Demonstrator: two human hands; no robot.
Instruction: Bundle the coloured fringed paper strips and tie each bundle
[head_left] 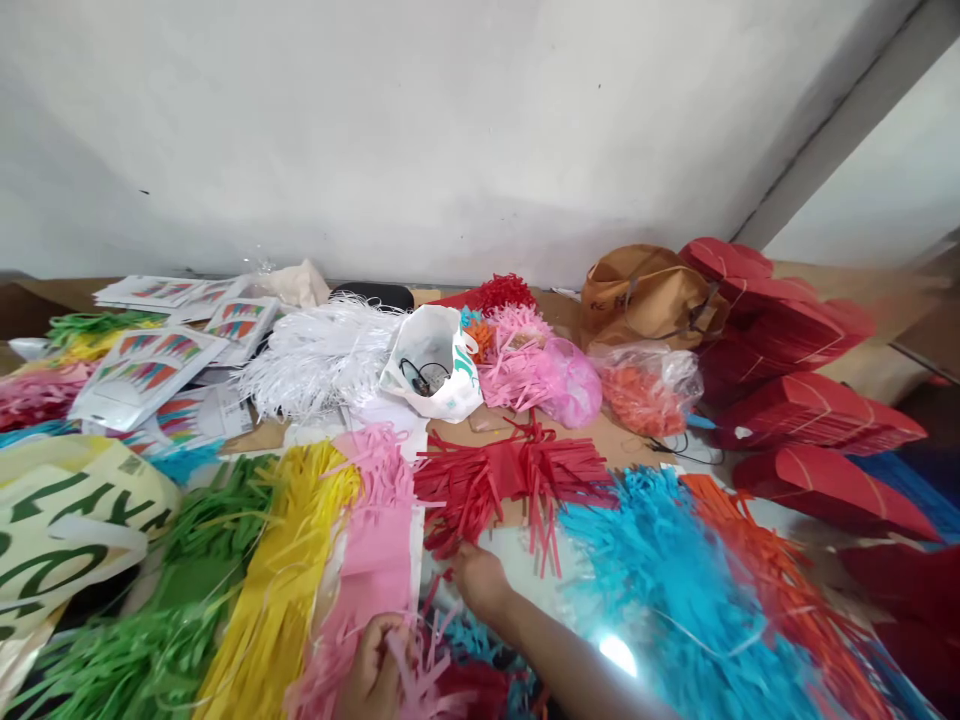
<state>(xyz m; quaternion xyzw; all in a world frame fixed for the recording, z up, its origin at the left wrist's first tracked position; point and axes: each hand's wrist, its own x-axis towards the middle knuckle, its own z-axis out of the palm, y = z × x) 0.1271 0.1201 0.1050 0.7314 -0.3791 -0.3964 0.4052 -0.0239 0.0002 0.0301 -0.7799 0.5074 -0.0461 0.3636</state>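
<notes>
The left hand was narrow, its fingers curled around pale pink strips that hung loose on its right side. The right hand was bent over the near edge of the red fringe; whether its fingertips had closed on any strips could not be told. The main body of the red fringe lay just beyond the right hand, its cut ends spread to both sides.

The pink fringe lay beyond the left hand, with the yellow fringe and the green fringe farther to that hand's left. The blue fringe lay to the right of the right hand, followed by the orange fringe. A white bag stood open beyond both hands.

Hazards, as judged:
- Tangling: the red strips crossed one another beside the right hand, so a quick pull could have knotted them or dragged neighbouring strips along.
- Tearing: the strips were thin, and force on a single one could have ripped it at its base.
- Mixing: pink, red and blue strips lay close together between the hands, so a loose grasp could have gathered the wrong colour.
- Snagging: the right forearm passed near the blue fringe, and a sideways sweep could have disordered its ends.
</notes>
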